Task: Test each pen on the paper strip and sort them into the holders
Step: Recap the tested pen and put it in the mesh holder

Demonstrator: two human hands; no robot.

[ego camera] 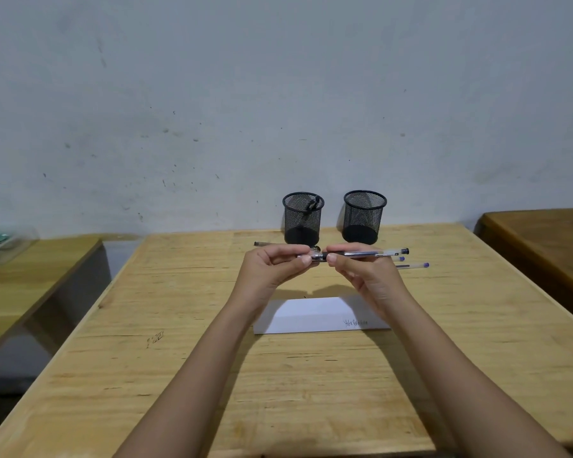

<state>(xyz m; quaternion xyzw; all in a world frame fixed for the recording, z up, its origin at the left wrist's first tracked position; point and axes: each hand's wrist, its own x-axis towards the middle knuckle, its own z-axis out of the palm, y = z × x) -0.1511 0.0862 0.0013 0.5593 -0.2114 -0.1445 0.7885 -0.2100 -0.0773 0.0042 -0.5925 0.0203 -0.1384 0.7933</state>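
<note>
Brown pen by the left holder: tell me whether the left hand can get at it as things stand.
Probably yes, once freed. The brown pen lies in the open on the table, beside the left holder, nothing over it. But the left hand and right hand are both gripping the held pen.
</note>
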